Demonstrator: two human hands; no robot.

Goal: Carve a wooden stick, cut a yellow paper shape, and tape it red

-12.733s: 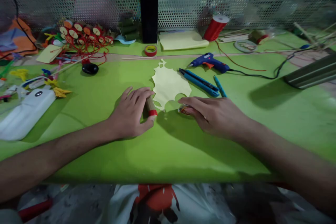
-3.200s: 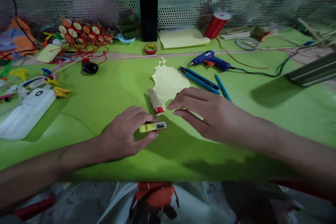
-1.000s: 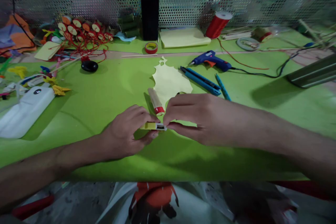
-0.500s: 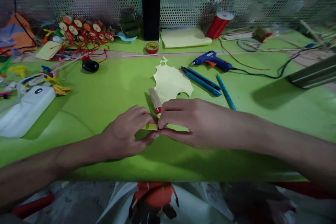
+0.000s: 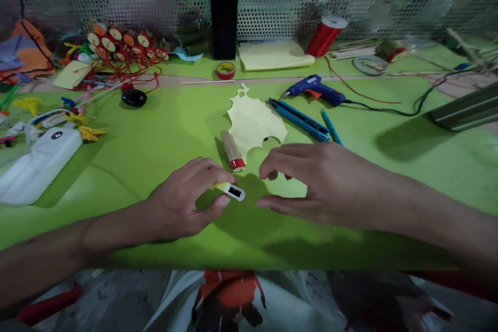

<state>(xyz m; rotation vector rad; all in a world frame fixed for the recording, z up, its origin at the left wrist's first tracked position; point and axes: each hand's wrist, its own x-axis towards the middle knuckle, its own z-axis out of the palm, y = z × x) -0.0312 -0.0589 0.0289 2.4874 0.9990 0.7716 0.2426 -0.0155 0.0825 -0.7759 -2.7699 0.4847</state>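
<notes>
My left hand [image 5: 194, 197] pinches a small yellow tool with a white rounded end and a dark slot [image 5: 235, 192]; its exact kind does not show, and the rest is hidden by the fingers. Just to the right, my right hand [image 5: 307, 179] hovers with thumb and fingers apart, nothing between them. Beyond the fingertips lies a tan tube banded with red tape at its near end [image 5: 232, 151]. It touches the edge of a pale yellow paper scrap [image 5: 254, 119] with scalloped cut-outs.
Behind my right hand lie a blue box cutter [image 5: 299, 119], a blue pen [image 5: 331, 127] and a corded glue gun [image 5: 315, 89]. A phone [image 5: 224, 23] stands against the perforated panel, near a red thread spool [image 5: 327, 36]. A white device [image 5: 42, 163] sits left.
My right hand has let go of the small yellow tool and drawn away to the right, opening. The tool's white slotted end now shows in my left hand.
</notes>
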